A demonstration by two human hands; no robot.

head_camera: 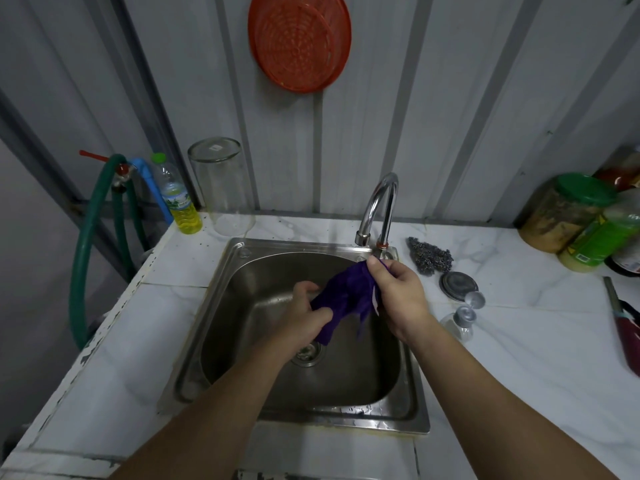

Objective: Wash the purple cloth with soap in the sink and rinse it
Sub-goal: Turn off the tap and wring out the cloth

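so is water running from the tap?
No, no stream shows below the tap spout, while both hands hold the cloth over the sink.

A modest home kitchen: a steel sink [242, 271] with a curved tap [379, 199] set in a white marble-look counter [502, 341], food jars [568, 213] far right, an orange strainer [299, 41] hanging on the corrugated metal wall [450, 98].
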